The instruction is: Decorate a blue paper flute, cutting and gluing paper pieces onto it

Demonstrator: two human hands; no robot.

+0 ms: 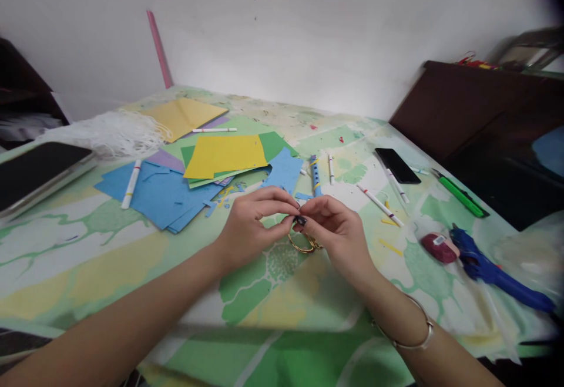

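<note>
My left hand (pixel 259 221) and my right hand (pixel 337 228) meet at the middle of the table, fingertips pinched together. Between them is a small dark piece (pixel 300 220), too small to make out; which hand grips it I cannot tell. Gold-coloured scissor handles (pixel 304 248) show just below the fingertips, partly hidden by my right hand. Behind my hands lie a blue paper piece (pixel 284 170) and a blue rolled tube (pixel 315 175) with yellow bands. Small blue and yellow scraps (pixel 224 196) lie beside my left hand.
Blue sheets (pixel 161 196), yellow paper (pixel 224 155) and white strings (pixel 114 134) lie left. At right are a phone (pixel 397 165), a green cutter (pixel 462 195), a maroon object (pixel 439 248), a blue glue gun (pixel 497 275) and markers (pixel 379 205). A tablet-like device (pixel 39 172) sits far left.
</note>
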